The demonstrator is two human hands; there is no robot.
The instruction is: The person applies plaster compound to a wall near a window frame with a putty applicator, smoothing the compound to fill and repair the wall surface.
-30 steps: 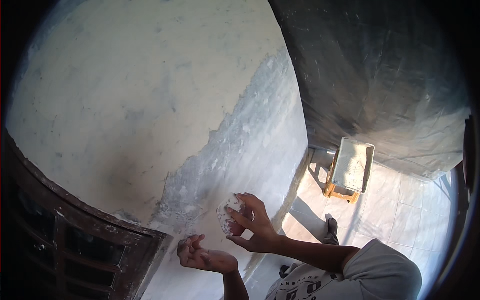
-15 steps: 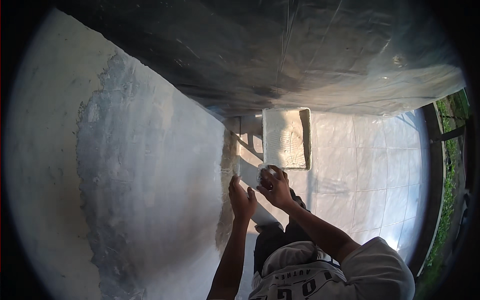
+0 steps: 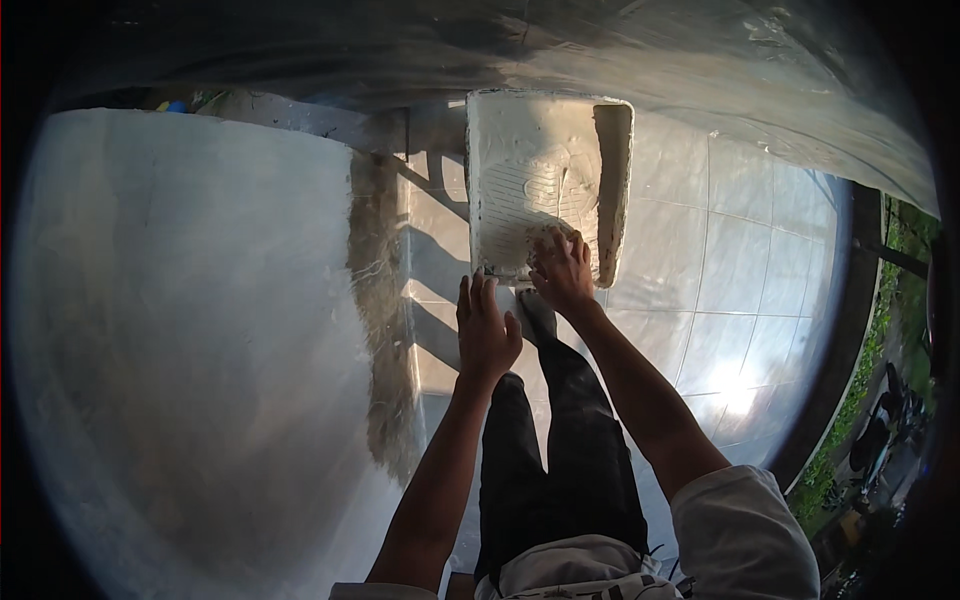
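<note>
A rectangular tray (image 3: 475, 180) with a caked rim holds wet cream-coloured filler (image 3: 525, 150), ridged in its middle. My right hand (image 3: 565, 272) is at the tray's near end, its fingers bent around a flat spreading tool that is mostly hidden beneath them. To its left, my left hand (image 3: 487, 325) has its fingers stretched up and its thumb apart, with nothing held. Those fingertips are at the tray's near left corner; whether they touch it I cannot tell.
A smooth grey-white wall (image 3: 200, 300) fills the left side, with a rough brown strip (image 3: 375, 300) along its base. Dark sheeting (image 3: 400, 60) hangs across the far side. Pale floor tiles (image 3: 660, 250) lie to the right, ending at a kerb beside green plants (image 3: 840, 440).
The view has shifted, and the tray now appears larger and nearer. My right hand has moved from below the tray onto its near end. My left hand has come up to the tray's corner.
</note>
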